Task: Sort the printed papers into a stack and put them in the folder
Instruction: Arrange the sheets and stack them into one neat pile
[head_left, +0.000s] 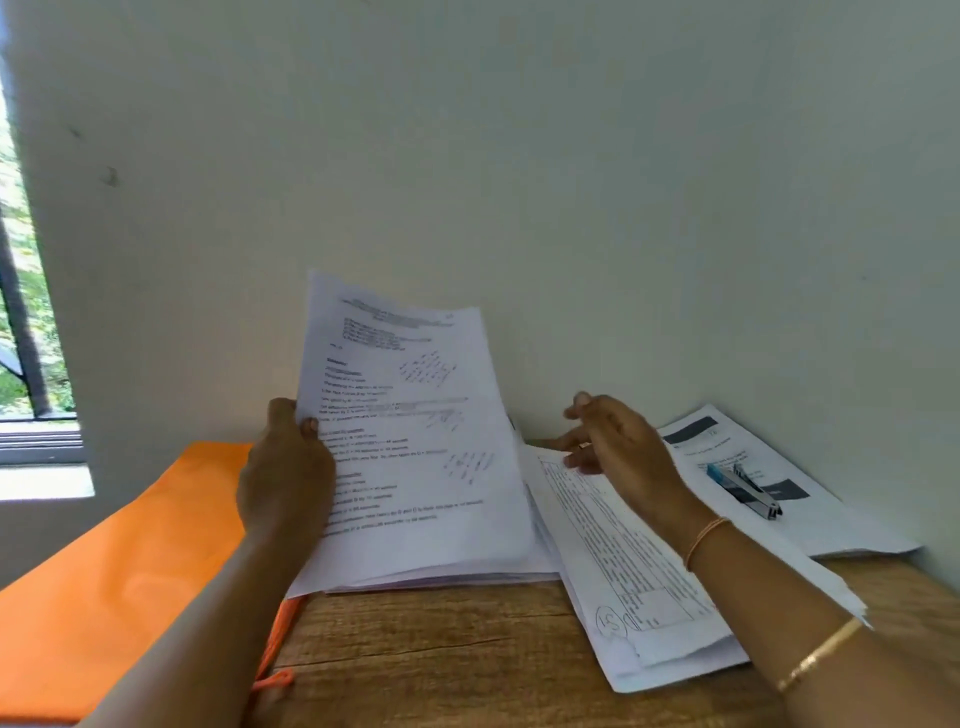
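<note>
My left hand (285, 473) grips the left edge of a stack of printed papers (415, 447), holding it tilted up with its lower edge on the wooden table (415, 654). An orange folder (124, 561) lies flat at the left, partly under that stack. My right hand (613, 441) hovers with relaxed fingers, holding nothing, above a loose sheaf of printed sheets (639, 587) that lies slanted on the table to the right.
Further right lie more printed pages (810, 519) with a blue and silver stapler (743, 488) on top. A pale wall stands close behind the table. A window (26, 322) is at the far left. An orange string (275, 675) hangs from the folder.
</note>
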